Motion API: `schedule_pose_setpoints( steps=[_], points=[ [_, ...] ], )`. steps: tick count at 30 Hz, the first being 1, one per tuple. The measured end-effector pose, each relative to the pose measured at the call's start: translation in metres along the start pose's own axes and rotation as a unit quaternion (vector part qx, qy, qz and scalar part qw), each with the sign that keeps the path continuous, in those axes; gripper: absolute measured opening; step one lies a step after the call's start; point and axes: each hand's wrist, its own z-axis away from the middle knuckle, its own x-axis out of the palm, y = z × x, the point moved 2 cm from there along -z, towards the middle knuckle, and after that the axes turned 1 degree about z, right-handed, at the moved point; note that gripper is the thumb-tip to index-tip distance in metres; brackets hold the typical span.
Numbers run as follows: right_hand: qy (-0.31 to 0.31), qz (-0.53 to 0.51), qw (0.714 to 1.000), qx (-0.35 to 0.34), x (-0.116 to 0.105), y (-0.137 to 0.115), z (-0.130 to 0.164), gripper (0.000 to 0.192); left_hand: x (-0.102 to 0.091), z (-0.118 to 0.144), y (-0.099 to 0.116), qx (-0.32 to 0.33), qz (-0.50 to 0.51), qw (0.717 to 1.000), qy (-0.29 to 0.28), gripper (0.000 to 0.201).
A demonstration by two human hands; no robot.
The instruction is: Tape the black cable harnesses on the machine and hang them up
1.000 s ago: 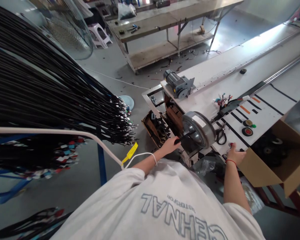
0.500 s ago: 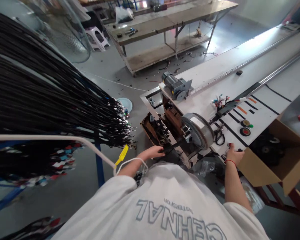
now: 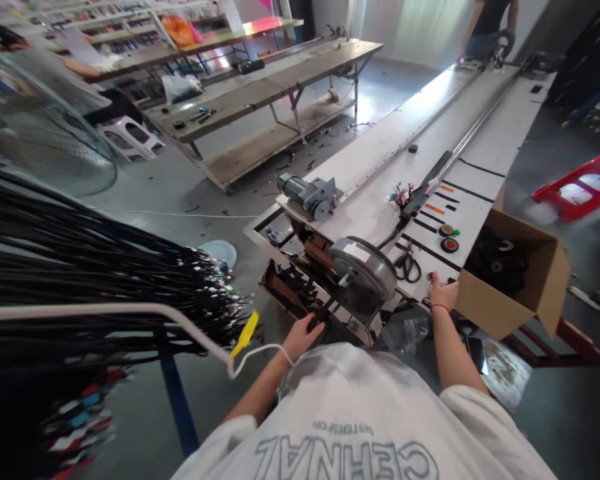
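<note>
The left hand (image 3: 304, 335) is curled around a black strap-like cable (image 3: 325, 315) at the low end of the machine; the right hand (image 3: 444, 293) rests on the near edge of the long white bench (image 3: 380, 213), fingers bent, and whether it pinches anything cannot be told. The bench is flat, smooth and narrow, marked with black tape strips, and runs far away from the person with bare grey floor on both sides. A dense fan of thin black wire harnesses (image 3: 80, 267) hangs to the left, close to the left arm. A round grey metal drum (image 3: 363, 270) sits at the bench end, just above the cable. An open cardboard box (image 3: 525, 280) of black tape rolls stands beside the right hand. Black-handled scissors (image 3: 407, 267) lie between drum and hand.
</note>
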Motion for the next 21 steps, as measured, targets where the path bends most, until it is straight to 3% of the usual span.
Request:
schedule_pose_setpoints(
  steps=[6, 16, 21],
  points=[
    [0.003, 0.017, 1.000, -0.007, 0.000, -0.001, 0.003, 0.072, 0.009, -0.009, 0.008, 0.019, 0.005, 1.000, -0.020, 0.038],
    [0.000, 0.026, 1.000, 0.001, -0.002, -0.002, 0.003, 0.077, 0.007, -0.011, 0.003, 0.003, 0.008, 1.000, 0.004, 0.039],
    [-0.002, 0.010, 1.000, -0.001, -0.001, -0.002, 0.003, 0.077, 0.013, -0.018, 0.009, 0.031, 0.003, 0.999, 0.006, 0.035]
  ],
)
